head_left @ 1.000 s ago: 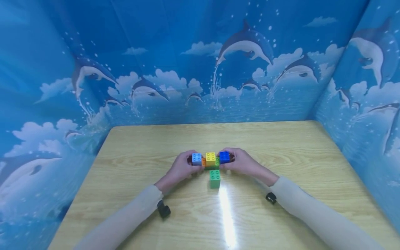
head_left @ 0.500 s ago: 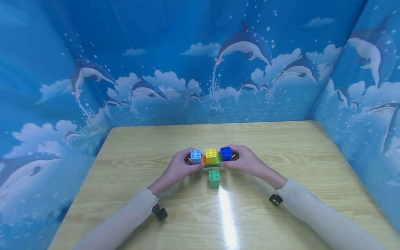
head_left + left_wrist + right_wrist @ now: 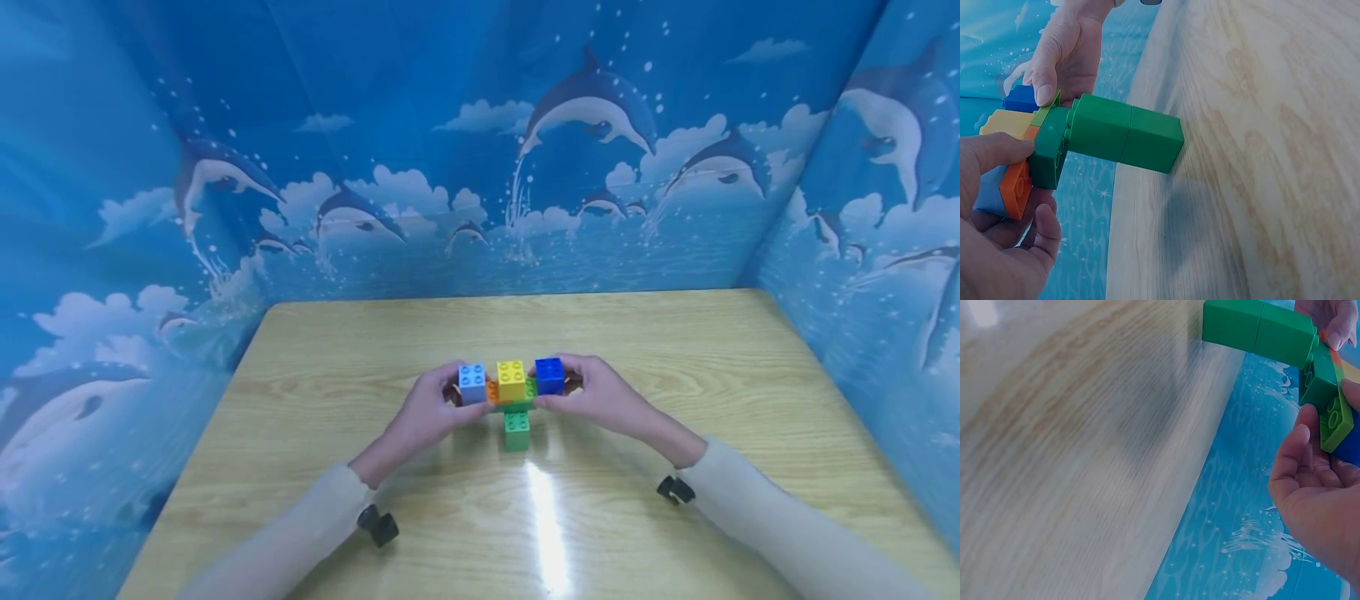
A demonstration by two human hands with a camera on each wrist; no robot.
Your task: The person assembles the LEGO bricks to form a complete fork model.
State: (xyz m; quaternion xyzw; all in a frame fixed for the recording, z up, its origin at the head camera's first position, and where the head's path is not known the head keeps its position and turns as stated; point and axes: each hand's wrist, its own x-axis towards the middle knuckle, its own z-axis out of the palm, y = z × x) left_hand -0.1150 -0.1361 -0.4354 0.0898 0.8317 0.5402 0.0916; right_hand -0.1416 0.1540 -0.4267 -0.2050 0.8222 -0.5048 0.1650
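Both hands hold one toy building brick assembly from its two sides. In the head view, light blue (image 3: 472,386), yellow (image 3: 512,381) and dark blue (image 3: 550,377) bricks top it. Under them are an orange brick (image 3: 492,392) and a lime brick (image 3: 531,388), with a dark green brick (image 3: 1047,147) lowest. My left hand (image 3: 426,410) grips the light blue and orange end. My right hand (image 3: 603,397) grips the dark blue and lime end. A stack of two green bricks (image 3: 1125,134) stands on the table, its studs right at the dark green brick's underside.
The wooden table (image 3: 360,342) carries the brick stack near its middle. A blue dolphin-print curtain (image 3: 420,150) surrounds its back and sides. Black wrist straps (image 3: 378,525) sit below both sleeves, and a bright light reflection (image 3: 547,525) lies on the tabletop.
Both hands have brought the assembly slightly nearer the person, from behind the green stack to over its top. The green stack stays in place.
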